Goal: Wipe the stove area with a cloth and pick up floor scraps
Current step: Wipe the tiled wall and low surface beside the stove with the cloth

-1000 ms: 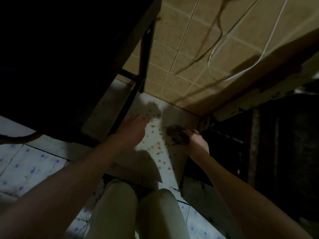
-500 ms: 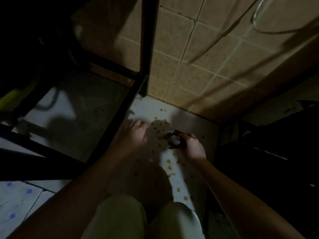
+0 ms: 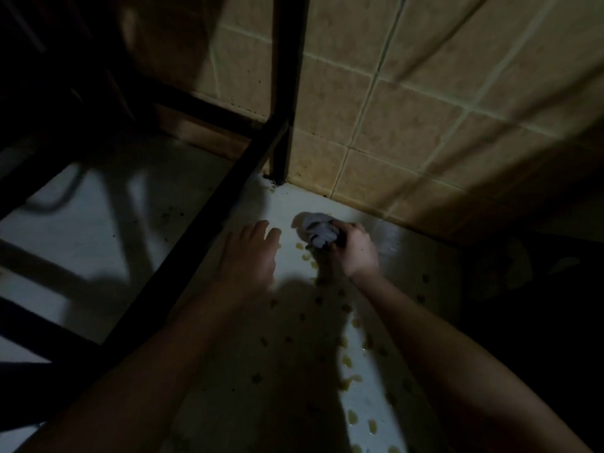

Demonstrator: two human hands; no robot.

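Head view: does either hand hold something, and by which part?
The right hand holds a crumpled cloth by its near end; the bunched rest sticks out beyond the hand. The left hand is open and holds nothing.

Two hands (image 3: pixel 248 259) (image 3: pixel 358 253), one cloth (image 3: pixel 318 232), many scattered scraps (image 3: pixel 346 361).

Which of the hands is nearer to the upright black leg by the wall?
Left. The left hand is just in front of the foot of the black leg; the right hand, gripping a crumpled cloth, sits farther off to the right.
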